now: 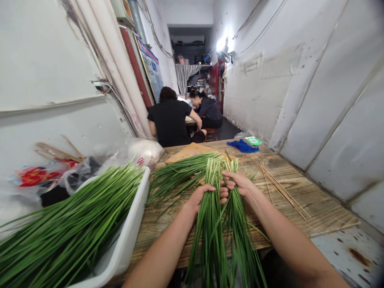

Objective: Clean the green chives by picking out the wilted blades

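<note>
My left hand (201, 197) is wrapped round a thick bunch of garlic chives (211, 216), pale ends up and green leaves hanging toward me over the table's front edge. Right beside it, my right hand (238, 183) grips a thinner bunch of chives (237, 218) near its pale ends. The two bunches touch and their leaves partly cross below my hands. Behind them, a loose pile of chives (183, 170) lies on the wooden table (288, 176), its pale ends pointing right.
At left, a white plastic tub (132, 224) is heaped with chives. Thin wooden sticks (279, 186) lie on the right, with a blue cloth (243, 146) and a QR-code card (253, 141) beyond. Plastic bags (144, 152) sit behind the tub. Two people (171, 116) sit farther back.
</note>
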The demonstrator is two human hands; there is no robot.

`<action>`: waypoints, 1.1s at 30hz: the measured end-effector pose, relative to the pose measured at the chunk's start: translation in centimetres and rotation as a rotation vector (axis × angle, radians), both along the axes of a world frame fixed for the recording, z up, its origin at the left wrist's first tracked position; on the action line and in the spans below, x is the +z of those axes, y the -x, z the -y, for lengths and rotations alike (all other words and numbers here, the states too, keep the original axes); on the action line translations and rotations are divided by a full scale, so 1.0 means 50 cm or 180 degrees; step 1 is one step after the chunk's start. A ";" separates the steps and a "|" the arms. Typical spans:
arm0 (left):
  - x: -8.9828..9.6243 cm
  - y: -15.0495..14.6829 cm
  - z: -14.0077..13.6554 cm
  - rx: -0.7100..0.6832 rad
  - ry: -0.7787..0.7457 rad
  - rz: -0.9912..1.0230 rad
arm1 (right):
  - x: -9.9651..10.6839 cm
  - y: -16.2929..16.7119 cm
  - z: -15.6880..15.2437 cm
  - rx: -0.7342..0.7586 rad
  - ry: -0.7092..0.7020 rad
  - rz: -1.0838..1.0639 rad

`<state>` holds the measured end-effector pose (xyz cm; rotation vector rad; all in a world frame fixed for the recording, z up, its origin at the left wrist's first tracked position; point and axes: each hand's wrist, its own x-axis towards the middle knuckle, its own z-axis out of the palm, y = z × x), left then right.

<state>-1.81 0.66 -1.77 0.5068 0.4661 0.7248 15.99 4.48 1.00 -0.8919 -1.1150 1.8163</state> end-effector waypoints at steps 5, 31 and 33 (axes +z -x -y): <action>-0.002 0.011 -0.010 0.0083 -0.0096 0.0144 | 0.003 -0.006 -0.006 -0.0047 0.0198 -0.0208; 0.036 0.016 0.016 -0.0146 -0.0273 0.0100 | 0.030 -0.076 -0.049 -0.0977 -0.0163 -0.0980; 0.035 0.017 0.016 -0.0174 -0.0264 0.0105 | 0.031 -0.095 -0.058 -0.1222 -0.0140 -0.1118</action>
